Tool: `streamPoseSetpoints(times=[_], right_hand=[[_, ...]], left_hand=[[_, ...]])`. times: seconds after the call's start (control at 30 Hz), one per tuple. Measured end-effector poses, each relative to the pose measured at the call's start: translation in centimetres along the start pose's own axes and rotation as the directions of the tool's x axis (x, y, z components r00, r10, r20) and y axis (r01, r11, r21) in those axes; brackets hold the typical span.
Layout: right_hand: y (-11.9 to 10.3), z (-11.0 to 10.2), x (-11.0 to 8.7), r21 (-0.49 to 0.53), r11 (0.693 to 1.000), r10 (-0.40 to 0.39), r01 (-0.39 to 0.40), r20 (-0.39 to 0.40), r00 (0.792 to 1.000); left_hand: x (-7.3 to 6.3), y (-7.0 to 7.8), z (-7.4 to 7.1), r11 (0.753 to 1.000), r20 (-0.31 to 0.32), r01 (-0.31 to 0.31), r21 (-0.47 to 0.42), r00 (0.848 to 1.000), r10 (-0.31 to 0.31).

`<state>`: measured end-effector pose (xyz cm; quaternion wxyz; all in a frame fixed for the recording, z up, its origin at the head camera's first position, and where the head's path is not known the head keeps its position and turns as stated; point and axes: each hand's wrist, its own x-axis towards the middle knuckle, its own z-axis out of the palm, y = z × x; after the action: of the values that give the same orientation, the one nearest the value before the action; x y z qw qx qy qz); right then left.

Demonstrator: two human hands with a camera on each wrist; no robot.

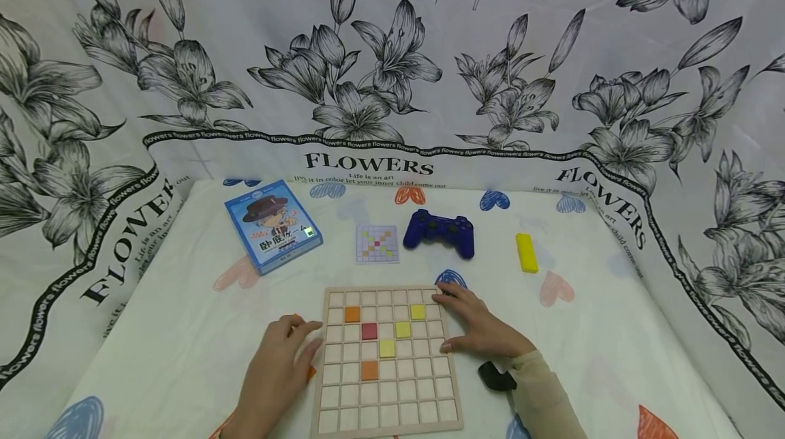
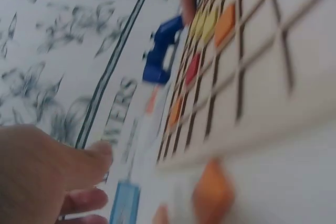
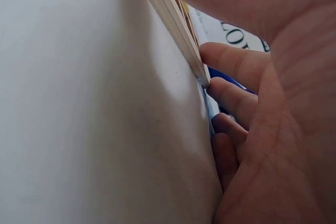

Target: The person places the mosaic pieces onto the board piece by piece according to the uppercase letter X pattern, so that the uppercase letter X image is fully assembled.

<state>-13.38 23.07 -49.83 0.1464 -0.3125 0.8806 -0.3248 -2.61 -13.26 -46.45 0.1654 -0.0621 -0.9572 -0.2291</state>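
A wooden grid board (image 1: 389, 418) lies on the cloth, with orange, red and yellow square tiles in several of its cells. The red tile (image 1: 369, 330) sits between an orange tile (image 1: 352, 315) and a yellow tile (image 1: 402, 329) along the grid. My left hand (image 1: 276, 364) is beside the board's left edge, thumb and forefinger apart, holding nothing visible. Loose orange tiles (image 2: 214, 190) lie near it, partly hidden by the hand in the head view. My right hand (image 1: 481, 326) rests at the board's right edge, its fingertips (image 3: 210, 51) touching the wooden rim.
Behind the board are a pattern card (image 1: 377, 244), a blue game controller (image 1: 439, 233) and a blue game box (image 1: 274, 226). A yellow block (image 1: 526, 253) lies at the right. A black object (image 1: 497, 377) is by the right wrist. A flowered curtain (image 1: 380, 50) hangs behind.
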Motion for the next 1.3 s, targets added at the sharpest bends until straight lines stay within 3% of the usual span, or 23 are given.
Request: streamPoseSetpoints(times=[0.07, 0.2, 0.33, 0.43, 0.77, 0.9, 1.0, 1.17, 1.3], right_hand=[[-0.1, 0.0, -0.1, -0.002, 1.000, 0.000, 0.000, -0.003, 1.000], [0.0, 0.0, -0.1, 0.000, 1.000, -0.005, 0.005, -0.007, 1.000], [0.1, 0.2, -0.2, -0.008, 1.000, -0.014, 0.014, -0.012, 1.000], [0.1, 0.3, -0.3, -0.007, 1.000, -0.021, 0.021, -0.018, 1.000], [0.1, 0.2, -0.2, -0.025, 0.999, -0.028, 0.027, -0.023, 0.999], [-0.1, 0.0, -0.3, -0.013, 0.999, -0.044, 0.044, -0.020, 0.999], [-0.2, 0.0, -0.4, -0.019, 0.998, -0.054, 0.053, -0.017, 0.998], [-0.3, -0.1, -0.3, -0.030, 0.999, -0.039, 0.038, -0.012, 0.999], [-0.1, 0.0, -0.2, -0.036, 0.999, -0.033, 0.032, -0.010, 0.999]], left_hand=[[0.2, -1.4, -0.7, 0.998, 0.003, 0.064, 0.023, 0.998, -0.064], [0.3, -3.7, -1.3, 0.982, 0.105, 0.183, 0.052, 0.977, -0.188], [0.3, -4.8, -1.2, 0.973, 0.214, 0.224, 0.055, 0.949, -0.230], [0.2, -5.1, -0.8, 0.972, 0.248, 0.224, 0.068, 0.940, -0.234], [0.1, -5.2, 0.3, 0.968, 0.179, 0.230, 0.097, 0.953, -0.245], [0.1, -5.3, 0.3, 0.971, 0.159, 0.232, 0.056, 0.958, -0.238], [0.0, -5.3, 0.2, 0.967, 0.159, 0.255, 0.019, 0.954, -0.255], [0.2, -5.1, 0.0, 0.945, 0.160, 0.327, -0.008, 0.933, -0.322], [0.7, -3.7, -0.4, 0.947, 0.132, 0.318, -0.039, 0.941, -0.311]])
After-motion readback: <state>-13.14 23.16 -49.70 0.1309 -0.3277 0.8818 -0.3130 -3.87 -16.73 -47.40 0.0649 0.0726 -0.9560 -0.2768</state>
